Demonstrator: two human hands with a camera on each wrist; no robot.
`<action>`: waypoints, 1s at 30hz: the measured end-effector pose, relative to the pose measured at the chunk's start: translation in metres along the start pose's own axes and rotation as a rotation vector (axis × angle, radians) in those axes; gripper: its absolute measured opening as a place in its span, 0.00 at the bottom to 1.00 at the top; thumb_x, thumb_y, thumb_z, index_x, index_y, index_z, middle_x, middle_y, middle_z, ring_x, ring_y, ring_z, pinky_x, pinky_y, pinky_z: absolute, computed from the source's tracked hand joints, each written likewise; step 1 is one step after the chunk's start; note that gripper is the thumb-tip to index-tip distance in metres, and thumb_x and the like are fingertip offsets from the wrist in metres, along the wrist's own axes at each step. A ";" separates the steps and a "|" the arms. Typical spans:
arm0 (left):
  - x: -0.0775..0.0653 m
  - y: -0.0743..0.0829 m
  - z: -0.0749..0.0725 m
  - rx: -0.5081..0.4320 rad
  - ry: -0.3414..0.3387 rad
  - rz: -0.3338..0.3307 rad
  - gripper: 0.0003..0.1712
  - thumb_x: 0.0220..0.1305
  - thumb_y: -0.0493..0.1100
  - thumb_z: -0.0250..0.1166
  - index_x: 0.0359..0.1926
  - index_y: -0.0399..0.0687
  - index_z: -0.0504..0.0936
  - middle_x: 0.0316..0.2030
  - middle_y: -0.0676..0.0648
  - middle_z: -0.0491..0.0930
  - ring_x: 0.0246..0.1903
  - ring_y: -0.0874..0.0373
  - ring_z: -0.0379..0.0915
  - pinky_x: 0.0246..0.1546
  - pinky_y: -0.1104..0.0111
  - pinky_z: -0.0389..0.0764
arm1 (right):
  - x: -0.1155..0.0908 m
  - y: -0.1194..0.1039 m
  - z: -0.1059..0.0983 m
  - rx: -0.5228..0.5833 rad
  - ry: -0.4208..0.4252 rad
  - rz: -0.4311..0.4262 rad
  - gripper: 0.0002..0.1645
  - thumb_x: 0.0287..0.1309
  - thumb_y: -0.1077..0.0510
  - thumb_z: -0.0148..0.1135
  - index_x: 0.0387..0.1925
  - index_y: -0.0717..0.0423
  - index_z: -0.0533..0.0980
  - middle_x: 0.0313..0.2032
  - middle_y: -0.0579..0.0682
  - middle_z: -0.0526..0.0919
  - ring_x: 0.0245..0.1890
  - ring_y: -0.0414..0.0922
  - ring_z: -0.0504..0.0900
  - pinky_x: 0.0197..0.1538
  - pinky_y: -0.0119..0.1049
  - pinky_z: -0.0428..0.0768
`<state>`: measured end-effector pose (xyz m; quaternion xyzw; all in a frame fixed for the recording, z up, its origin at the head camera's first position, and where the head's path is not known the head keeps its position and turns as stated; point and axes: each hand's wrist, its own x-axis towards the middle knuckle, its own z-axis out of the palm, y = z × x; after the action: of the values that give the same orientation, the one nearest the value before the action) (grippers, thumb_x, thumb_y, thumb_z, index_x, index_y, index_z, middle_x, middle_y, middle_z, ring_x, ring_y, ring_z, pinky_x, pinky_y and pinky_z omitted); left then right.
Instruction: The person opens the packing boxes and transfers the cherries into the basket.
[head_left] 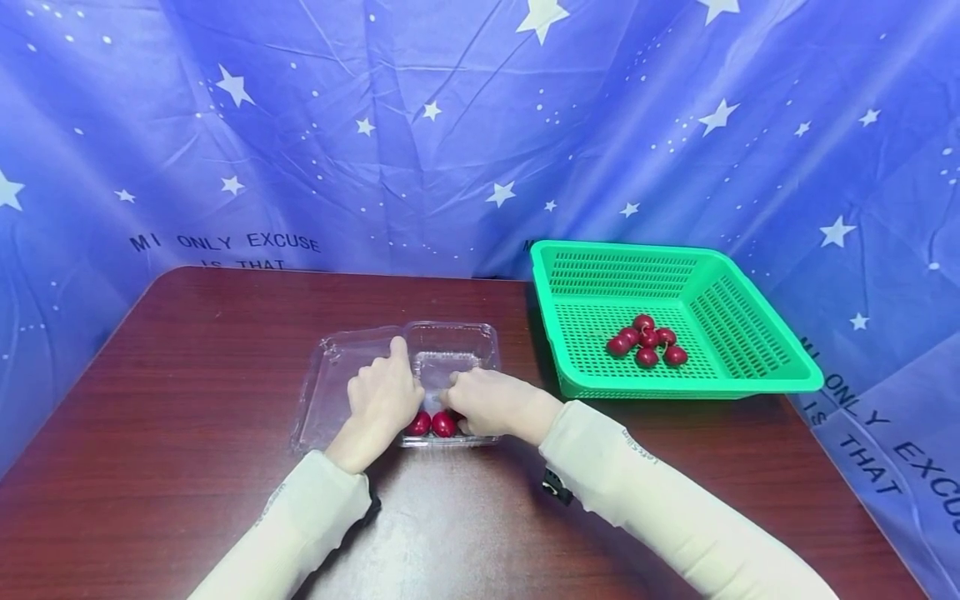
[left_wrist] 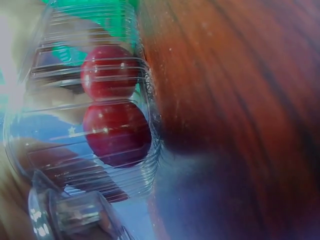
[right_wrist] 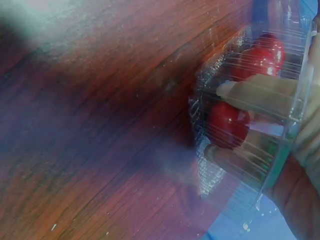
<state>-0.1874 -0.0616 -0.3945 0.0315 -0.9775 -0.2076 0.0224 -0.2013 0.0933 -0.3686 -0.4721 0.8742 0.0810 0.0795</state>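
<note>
A clear plastic clamshell box (head_left: pixel 452 327) lies with its lid (head_left: pixel 330 392) folded out to the left. My left hand (head_left: pixel 382 396) grips the box's left edge where lid and tray meet, one digit pointing away from me. Inside the tray, my right hand (head_left: pixel 491 404) reaches down from the right. Through the wall in the right wrist view, a dark red cherry (right_wrist: pixel 228 125) sits between its thumb and finger. Two more cherries, one on the left (head_left: pixel 417 423) and one beside it (head_left: pixel 444 424), rest along the near wall.
A green slotted plastic basket (head_left: pixel 750 385) stands at the right, holding several cherries (head_left: pixel 647 338). Dark reddish wooden table (head_left: pixel 187 433) lies under everything. A blue star-printed cloth (head_left: pixel 420 167) hangs behind the table and along its sides.
</note>
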 end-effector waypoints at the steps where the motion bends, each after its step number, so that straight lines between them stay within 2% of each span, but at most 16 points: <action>1: 0.000 0.000 0.000 -0.001 -0.001 0.000 0.16 0.56 0.40 0.57 0.45 0.40 0.67 0.27 0.33 0.83 0.27 0.35 0.79 0.24 0.47 0.78 | 0.001 0.000 0.000 -0.002 -0.006 0.010 0.13 0.48 0.57 0.70 0.39 0.53 0.83 0.35 0.54 0.85 0.35 0.49 0.84 0.41 0.43 0.85; 5: 0.000 0.000 0.000 -0.003 -0.003 0.001 0.15 0.56 0.40 0.56 0.44 0.40 0.67 0.27 0.33 0.83 0.27 0.35 0.79 0.24 0.47 0.78 | 0.002 -0.001 0.000 -0.018 -0.021 0.032 0.15 0.48 0.57 0.70 0.41 0.53 0.82 0.36 0.55 0.85 0.35 0.50 0.85 0.41 0.44 0.85; 13: 0.001 0.000 0.000 0.001 -0.005 0.001 0.16 0.56 0.40 0.57 0.45 0.39 0.67 0.27 0.33 0.83 0.26 0.35 0.79 0.24 0.47 0.78 | 0.002 -0.002 0.001 -0.061 0.008 0.019 0.14 0.48 0.58 0.69 0.39 0.55 0.82 0.34 0.54 0.84 0.34 0.50 0.84 0.39 0.44 0.86; 20: 0.001 0.000 0.000 0.008 -0.001 0.000 0.16 0.56 0.40 0.57 0.45 0.39 0.67 0.25 0.33 0.83 0.25 0.36 0.79 0.23 0.47 0.78 | 0.002 -0.002 0.001 -0.040 0.004 0.031 0.13 0.49 0.58 0.69 0.40 0.54 0.82 0.35 0.54 0.84 0.35 0.49 0.84 0.40 0.45 0.86; 30: 0.001 0.000 0.001 0.008 -0.014 -0.006 0.16 0.56 0.40 0.57 0.45 0.40 0.66 0.28 0.32 0.84 0.27 0.35 0.79 0.25 0.46 0.78 | 0.002 -0.003 -0.003 0.001 -0.022 0.025 0.10 0.49 0.60 0.70 0.37 0.53 0.82 0.37 0.53 0.84 0.38 0.49 0.83 0.45 0.43 0.84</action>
<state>-0.1885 -0.0611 -0.3953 0.0330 -0.9783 -0.2038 0.0147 -0.2003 0.0895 -0.3660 -0.4603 0.8791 0.0869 0.0885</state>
